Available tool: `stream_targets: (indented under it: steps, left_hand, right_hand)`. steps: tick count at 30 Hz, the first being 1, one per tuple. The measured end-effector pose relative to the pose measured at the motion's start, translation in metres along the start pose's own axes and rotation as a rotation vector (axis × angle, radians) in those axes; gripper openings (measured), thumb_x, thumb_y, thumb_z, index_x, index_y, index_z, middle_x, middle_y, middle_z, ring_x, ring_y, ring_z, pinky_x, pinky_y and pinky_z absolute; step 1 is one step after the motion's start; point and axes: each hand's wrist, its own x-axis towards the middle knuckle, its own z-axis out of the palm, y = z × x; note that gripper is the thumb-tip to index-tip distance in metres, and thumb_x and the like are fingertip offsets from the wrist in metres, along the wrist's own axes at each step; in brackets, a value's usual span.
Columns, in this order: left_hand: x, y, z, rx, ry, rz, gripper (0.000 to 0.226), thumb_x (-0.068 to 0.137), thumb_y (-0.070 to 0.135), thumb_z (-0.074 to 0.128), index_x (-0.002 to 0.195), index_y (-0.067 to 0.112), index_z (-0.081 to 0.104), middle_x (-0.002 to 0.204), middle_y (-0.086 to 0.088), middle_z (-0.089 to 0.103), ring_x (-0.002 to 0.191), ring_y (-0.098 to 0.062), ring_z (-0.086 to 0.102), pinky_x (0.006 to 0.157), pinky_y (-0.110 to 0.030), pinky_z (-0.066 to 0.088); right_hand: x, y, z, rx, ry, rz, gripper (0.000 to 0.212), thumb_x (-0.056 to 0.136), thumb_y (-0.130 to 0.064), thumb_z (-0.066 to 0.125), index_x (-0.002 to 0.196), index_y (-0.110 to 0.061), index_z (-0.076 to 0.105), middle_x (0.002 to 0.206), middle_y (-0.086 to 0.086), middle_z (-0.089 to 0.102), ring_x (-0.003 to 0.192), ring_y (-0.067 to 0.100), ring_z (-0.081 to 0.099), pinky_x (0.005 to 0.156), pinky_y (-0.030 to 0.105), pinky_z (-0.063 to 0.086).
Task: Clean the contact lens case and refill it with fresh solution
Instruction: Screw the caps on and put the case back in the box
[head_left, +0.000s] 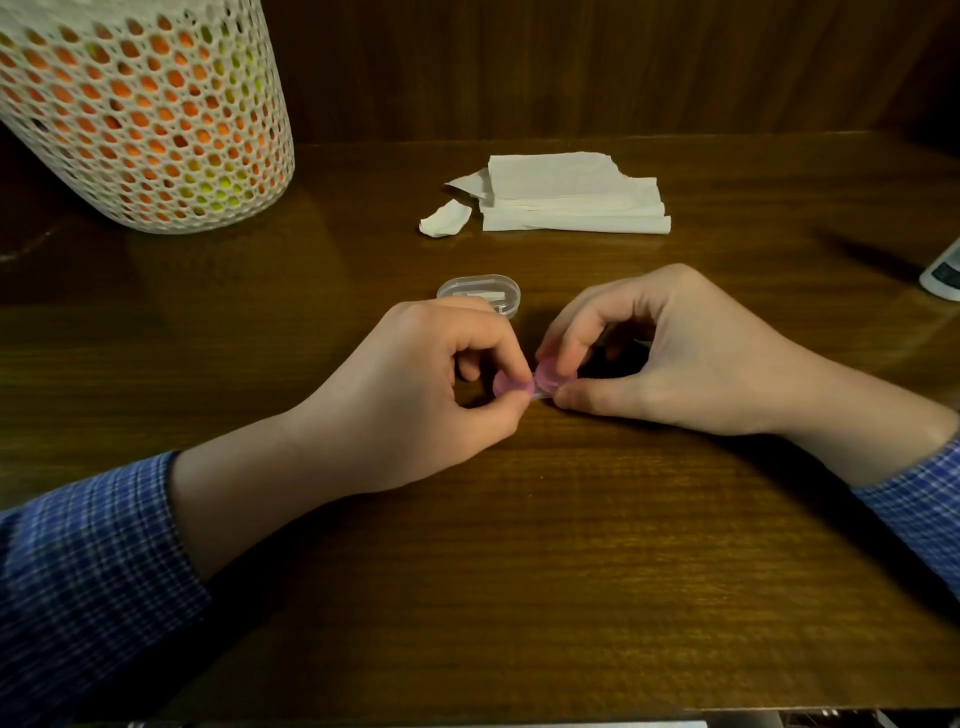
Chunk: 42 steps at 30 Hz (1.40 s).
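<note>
Left hand (415, 384): thumb and forefinger pinch the left pink cap (505, 385) of the case (530, 387), the other fingers curled under.
Right hand (670, 358): fingertips curl over the right pink cap (549, 378), with the thumb low against the case's near edge; it grips that end.
Case: small, two round pink caps side by side on a clear body, held between both hands just above or on the desk (519, 571); I cannot tell whether it touches the wood.
Caps: both appear to be on; whether either is loosened is hidden by the fingers.
Clear box (479, 292): a small lidded plastic container just behind the left hand's knuckles, apart from the case.
Tissue (571, 200): a folded white stack at the back of the desk, a torn scrap (444, 219) just beside its left end.
Bottle (943, 275): a white object at the right edge, mostly cut off; probably the solution, but too little shows to be sure.
Basket (140, 109): white mesh cylinder at back left, orange and yellow inside.
Step in hand: by my reading, opening the case, one hand steadying while the other twists a cap.
Progress: early; no wiping or refilling is evident.
Next move calls for: a firm counter-twist on small slick caps, keeping the body level so any old liquid stays in until it can be tipped out.
</note>
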Motion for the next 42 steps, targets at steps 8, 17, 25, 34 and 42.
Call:
stream_targets:
  steps: [8,17,25,34,42]
  left_hand:
    - [0.000,-0.001,0.000,-0.010,-0.003,-0.004,0.007,0.086,0.022,0.074,0.092,0.020,0.078,0.088,0.011,0.070,0.083,-0.016,0.064,0.067,-0.023,0.052]
    - [0.000,-0.002,0.000,-0.023,-0.001,-0.005,0.006,0.086,0.019,0.076,0.092,0.020,0.078,0.087,0.010,0.070,0.081,-0.016,0.064,0.067,-0.025,0.051]
    - [0.000,-0.003,0.000,-0.024,-0.012,-0.014,0.008,0.086,0.022,0.075,0.093,0.022,0.077,0.088,0.011,0.069,0.081,-0.016,0.064,0.067,-0.030,0.052]
    - [0.001,-0.003,0.000,-0.019,-0.017,-0.016,0.007,0.085,0.021,0.076,0.092,0.022,0.077,0.088,0.010,0.069,0.081,-0.017,0.064,0.066,-0.025,0.052]
    - [0.001,-0.003,-0.001,-0.023,-0.012,-0.012,0.007,0.086,0.020,0.076,0.093,0.022,0.078,0.087,0.010,0.070,0.080,-0.017,0.064,0.066,-0.021,0.051]
  right_hand:
    - [0.000,0.001,-0.002,0.022,-0.016,0.010,0.011,0.078,-0.022,0.085,0.087,-0.026,0.080,0.098,-0.010,0.078,0.091,0.015,0.071,0.083,0.035,0.058]
    - [0.001,0.002,-0.004,0.035,-0.041,0.006,0.014,0.078,-0.021,0.083,0.092,-0.023,0.080,0.100,-0.009,0.079,0.090,0.018,0.071,0.083,0.037,0.059]
    - [0.000,-0.001,-0.003,0.032,-0.043,-0.003,0.016,0.079,-0.024,0.082,0.095,-0.021,0.080,0.098,-0.005,0.078,0.092,0.016,0.072,0.085,0.038,0.060]
    - [-0.001,-0.004,-0.001,-0.029,-0.019,0.012,0.016,0.078,-0.030,0.082,0.094,-0.030,0.079,0.095,-0.012,0.078,0.091,0.010,0.072,0.084,0.037,0.062]
    - [-0.001,-0.002,-0.007,-0.024,-0.081,-0.011,0.018,0.084,-0.018,0.078,0.100,-0.025,0.080,0.101,-0.011,0.078,0.096,0.012,0.073,0.089,0.030,0.059]
